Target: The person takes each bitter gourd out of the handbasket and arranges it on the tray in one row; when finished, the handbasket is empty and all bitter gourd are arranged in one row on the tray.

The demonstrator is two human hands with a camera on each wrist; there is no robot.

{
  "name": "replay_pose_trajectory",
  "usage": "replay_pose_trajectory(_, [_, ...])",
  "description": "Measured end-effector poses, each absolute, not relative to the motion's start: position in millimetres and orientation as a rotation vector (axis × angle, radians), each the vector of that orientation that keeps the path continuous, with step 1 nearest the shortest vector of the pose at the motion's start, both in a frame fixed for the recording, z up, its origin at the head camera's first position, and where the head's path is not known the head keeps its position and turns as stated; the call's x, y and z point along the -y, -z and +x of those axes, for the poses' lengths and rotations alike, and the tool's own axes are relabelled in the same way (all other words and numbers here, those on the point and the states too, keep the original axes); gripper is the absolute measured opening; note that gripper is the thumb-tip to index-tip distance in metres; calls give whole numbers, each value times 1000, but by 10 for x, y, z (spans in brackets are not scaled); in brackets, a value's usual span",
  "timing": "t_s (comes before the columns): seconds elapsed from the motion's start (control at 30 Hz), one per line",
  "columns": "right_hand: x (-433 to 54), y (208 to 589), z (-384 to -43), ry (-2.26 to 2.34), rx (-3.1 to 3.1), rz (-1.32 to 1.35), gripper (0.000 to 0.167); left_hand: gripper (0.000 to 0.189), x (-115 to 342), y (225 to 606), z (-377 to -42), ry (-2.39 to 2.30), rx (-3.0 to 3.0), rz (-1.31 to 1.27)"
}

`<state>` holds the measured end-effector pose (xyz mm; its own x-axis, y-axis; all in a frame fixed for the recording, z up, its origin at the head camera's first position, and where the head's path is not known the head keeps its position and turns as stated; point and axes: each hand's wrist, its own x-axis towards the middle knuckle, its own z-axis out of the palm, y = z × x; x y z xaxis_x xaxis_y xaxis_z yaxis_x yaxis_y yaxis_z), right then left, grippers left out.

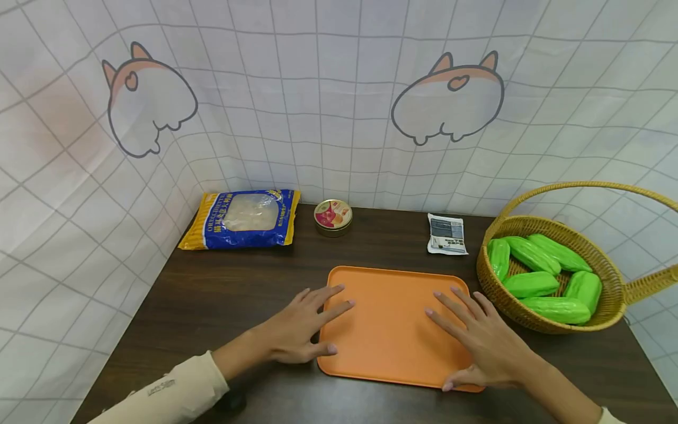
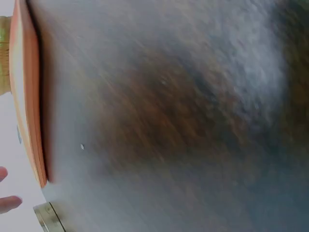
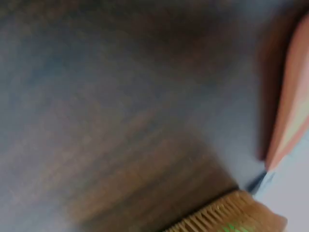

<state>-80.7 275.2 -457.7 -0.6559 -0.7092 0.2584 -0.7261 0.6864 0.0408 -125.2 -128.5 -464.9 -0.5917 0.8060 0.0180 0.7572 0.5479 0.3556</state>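
An orange rectangular tray (image 1: 392, 330) lies flat on the dark wooden table, its surface bare. Over its left edge reaches my left hand (image 1: 304, 324), fingers spread and extended, holding nothing. On the opposite side my right hand (image 1: 484, 341) spreads its fingers above the tray's right part, its thumb close to the front right corner; it holds nothing either. In the left wrist view the tray's rim (image 2: 33, 96) shows at the left, with two fingertips (image 2: 9, 204) below it. The right wrist view catches the tray's edge (image 3: 289, 101) at the right.
A wicker basket (image 1: 617, 288) with a tall handle holds several green gourd-like vegetables (image 1: 532, 254) at the right. Along the back stand a blue and yellow orecchiette bag (image 1: 249, 219), a round tin (image 1: 333, 218) and a small white packet (image 1: 446, 234). A patterned curtain (image 1: 339, 106) hangs behind.
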Motion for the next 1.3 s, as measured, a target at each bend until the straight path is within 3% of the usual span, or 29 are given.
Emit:
replay_pose_trajectory(0.23, [-2895, 4236, -939, -331, 2720, 988, 106, 59, 1298, 4614, -1248, -926, -2602, 919])
replay_pose_trajectory(0.4, [-3046, 3948, -1044, -496, 2861, 786, 93, 60, 1281, 4615, -1273, -1204, -2497, 602])
replay_pose_trajectory(0.57, [-3232, 3704, -1139, -685, 3019, 539, 84, 49, 1276, 4666, -1287, -1318, -2409, 303])
replay_pose_trajectory(0.73, [-3437, 3591, -1260, -791, 3015, 436, 73, 47, 1254, 4701, -1276, -1493, -2211, 62])
replay_pose_trajectory(0.97, [-3629, 3517, -1443, -867, 3078, 308, 62, 53, 1212, 4785, -1258, -1561, -2123, -11])
replay_pose_trajectory(1.3, [-3786, 3526, -1714, -1015, 3176, 160, 69, 56, 1185, 4866, -1300, -1608, -2124, -20])
